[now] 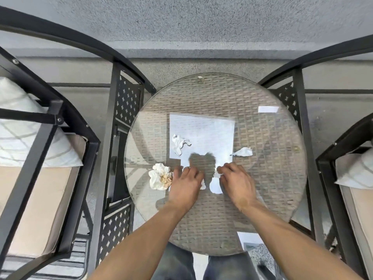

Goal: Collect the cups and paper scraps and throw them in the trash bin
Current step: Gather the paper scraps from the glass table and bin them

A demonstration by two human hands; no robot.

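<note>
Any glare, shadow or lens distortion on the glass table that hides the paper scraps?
Head view: the wide-angle lens bows the chair frames; a bright sky reflection on the glass tabletop resembles a paper sheet; both hands' dark reflection cuts into it; scraps between left hand and right hand stay readable; no noticeable blur.

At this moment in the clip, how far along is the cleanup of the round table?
Early stage. Nothing visibly done: no cups or trash bin in view. In hand: both hands, left hand and right hand, are gathering small white scraps at the near middle of the glass table. Left: the stained crumpled napkin, a crumpled scrap, a torn piece at right.
</note>
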